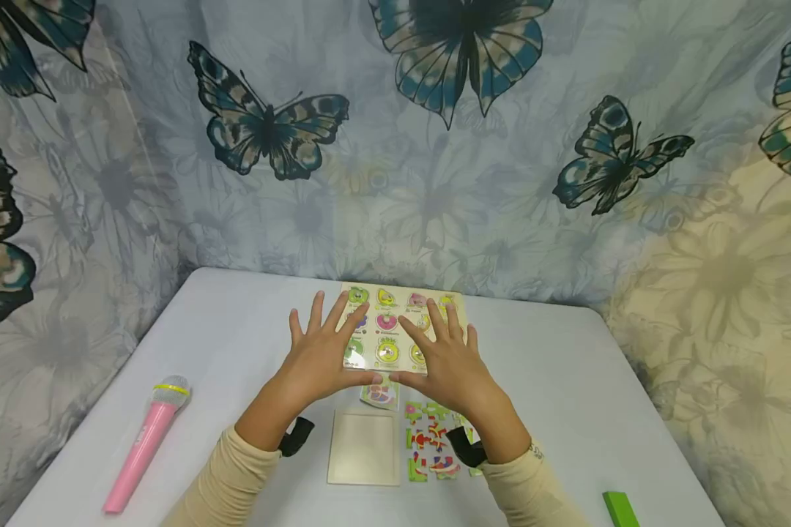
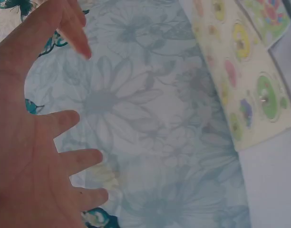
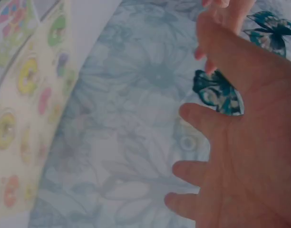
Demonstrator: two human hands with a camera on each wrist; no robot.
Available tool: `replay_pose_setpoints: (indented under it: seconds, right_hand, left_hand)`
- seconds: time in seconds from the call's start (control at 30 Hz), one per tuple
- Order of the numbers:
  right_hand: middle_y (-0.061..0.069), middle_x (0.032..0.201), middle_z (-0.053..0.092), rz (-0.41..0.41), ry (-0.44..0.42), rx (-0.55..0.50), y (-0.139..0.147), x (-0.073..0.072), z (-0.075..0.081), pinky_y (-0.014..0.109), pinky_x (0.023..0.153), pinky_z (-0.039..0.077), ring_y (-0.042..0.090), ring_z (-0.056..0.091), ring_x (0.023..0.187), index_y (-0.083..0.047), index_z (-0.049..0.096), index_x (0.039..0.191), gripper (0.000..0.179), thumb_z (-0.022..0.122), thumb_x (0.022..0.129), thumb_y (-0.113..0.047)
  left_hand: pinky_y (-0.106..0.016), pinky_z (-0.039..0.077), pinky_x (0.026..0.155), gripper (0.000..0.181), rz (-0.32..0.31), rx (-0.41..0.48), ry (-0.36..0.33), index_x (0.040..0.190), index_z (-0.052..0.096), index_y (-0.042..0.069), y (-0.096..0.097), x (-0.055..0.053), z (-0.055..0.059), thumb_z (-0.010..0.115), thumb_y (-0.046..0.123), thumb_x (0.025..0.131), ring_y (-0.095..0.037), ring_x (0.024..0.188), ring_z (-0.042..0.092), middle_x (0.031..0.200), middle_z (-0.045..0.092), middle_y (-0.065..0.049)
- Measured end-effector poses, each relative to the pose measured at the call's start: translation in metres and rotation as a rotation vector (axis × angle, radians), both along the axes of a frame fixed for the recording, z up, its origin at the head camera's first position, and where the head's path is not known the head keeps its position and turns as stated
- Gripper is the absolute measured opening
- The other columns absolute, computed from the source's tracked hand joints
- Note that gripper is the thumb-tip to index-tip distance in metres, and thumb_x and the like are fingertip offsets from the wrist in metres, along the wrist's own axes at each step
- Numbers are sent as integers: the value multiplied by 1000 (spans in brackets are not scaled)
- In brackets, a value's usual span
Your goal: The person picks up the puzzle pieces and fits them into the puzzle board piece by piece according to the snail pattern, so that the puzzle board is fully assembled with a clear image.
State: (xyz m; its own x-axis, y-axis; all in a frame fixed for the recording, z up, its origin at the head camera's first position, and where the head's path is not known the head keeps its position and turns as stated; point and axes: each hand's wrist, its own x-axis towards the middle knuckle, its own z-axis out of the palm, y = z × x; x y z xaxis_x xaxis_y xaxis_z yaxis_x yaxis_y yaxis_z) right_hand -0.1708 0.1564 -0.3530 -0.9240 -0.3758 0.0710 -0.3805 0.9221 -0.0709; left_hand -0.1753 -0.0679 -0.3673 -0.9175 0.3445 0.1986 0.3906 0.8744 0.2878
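Note:
Both hands are raised with fingers spread and hold nothing. In the head view the left hand (image 1: pixel 323 355) and the right hand (image 1: pixel 450 362) have their thumbs pointing at each other, the tips close together. Behind them lies a cream fruit puzzle board (image 1: pixel 387 337) with knobbed pieces, partly hidden by the fingers. Below the thumbs is a small picture card (image 1: pixel 379 395). Nearer the front lie a blank square tray (image 1: pixel 364 448) and, to its right, several loose jigsaw pieces (image 1: pixel 428 439), some hidden by the right wrist. Each wrist view shows a palm and part of the fruit board.
A pink toy microphone (image 1: pixel 148 443) lies at the table's left side. A green block (image 1: pixel 621 509) sits at the front right. The white table (image 1: pixel 534 366) backs onto a wall covering (image 1: pixel 435 197) printed with butterflies and flowers.

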Motion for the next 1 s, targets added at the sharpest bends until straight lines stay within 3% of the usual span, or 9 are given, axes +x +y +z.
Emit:
replay_pose_setpoints:
  seconds: [0.13, 0.23, 0.33, 0.47, 0.6, 0.8, 1.0]
  right_hand:
    - [19, 152, 36, 38, 37, 29, 0, -15, -10, 63, 106, 32, 42, 33, 140, -21, 49, 142, 70, 68, 84, -55]
    - [15, 135, 55, 68, -1, 45, 1, -19, -27, 53, 98, 45, 35, 53, 123, -13, 60, 129, 55, 75, 83, -41]
    - [10, 120, 65, 66, -83, 45, 3, -19, -49, 48, 92, 49, 31, 61, 109, -11, 66, 117, 42, 79, 81, -29]
    - [5, 105, 69, 64, -145, 53, 6, -19, -74, 42, 84, 50, 25, 63, 95, -12, 70, 104, 28, 80, 79, -21]
    - [0, 94, 67, 70, -139, 81, 9, -17, -91, 37, 74, 50, 19, 60, 82, -14, 70, 94, 21, 82, 78, -21]
    - [0, 92, 66, 63, -129, 115, 10, -14, -105, 36, 72, 50, 18, 58, 80, -14, 70, 93, 24, 84, 76, -22]
    - [-1, 86, 63, 75, -106, 102, 8, -13, -111, 34, 68, 48, 17, 57, 75, -14, 68, 89, 21, 84, 75, -19]
  left_hand:
    - [-76, 12, 105, 102, 28, 1, -21, 152, 32, 21, -6, -7, -5, 70, 69, 71, -45, 146, 12, 158, 25, -18]
    - [-75, 17, 104, 98, 37, 2, -104, 151, 35, 18, -12, -7, -21, 72, 65, 73, -45, 144, 19, 154, 32, -19]
    - [-75, 21, 103, 94, 38, -1, -198, 148, 39, 16, -17, -3, -41, 74, 61, 74, -46, 142, 23, 152, 35, -20]
    - [-75, 25, 100, 91, 20, -17, -282, 145, 45, 15, -22, 2, -64, 77, 58, 71, -47, 140, 26, 149, 38, -21]
    - [-75, 25, 100, 91, -14, -39, -363, 143, 47, 15, -26, 8, -79, 82, 54, 69, -46, 141, 25, 151, 36, -21]
    - [-76, 22, 101, 92, -50, -30, -469, 138, 50, 15, -31, 19, -92, 90, 43, 61, -47, 143, 20, 153, 32, -22]
    - [-77, 21, 101, 93, -56, -19, -482, 138, 48, 15, -33, 27, -100, 92, 39, 59, -48, 144, 17, 155, 26, -23]
